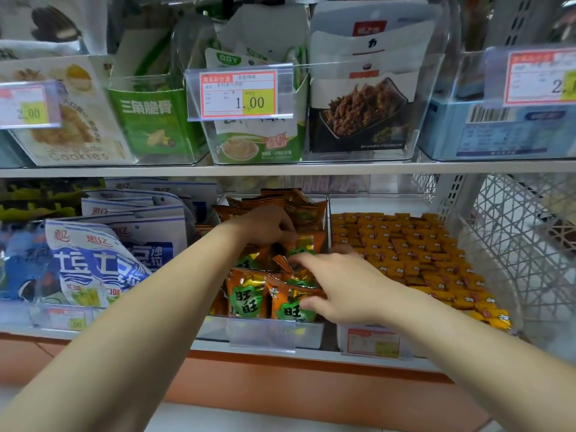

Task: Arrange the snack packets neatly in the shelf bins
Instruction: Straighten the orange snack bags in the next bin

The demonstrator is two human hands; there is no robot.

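Orange snack packets with green labels (249,294) fill a clear bin (265,333) in the middle of the lower shelf. My left hand (265,224) reaches deep into this bin, fingers curled down onto a packet near the middle. My right hand (336,288) lies over the front packets, its fingers spread and its thumb pressed against the front right orange packet (293,307). The packets at the back of the bin stand upright; the front ones lean forward.
Blue and white bags (93,260) lie left of the bin. Small yellow wrapped candies (414,254) fill the bin to the right. A white wire basket (514,244) stands far right. The upper shelf holds clear bins with boxes and price tags (238,93).
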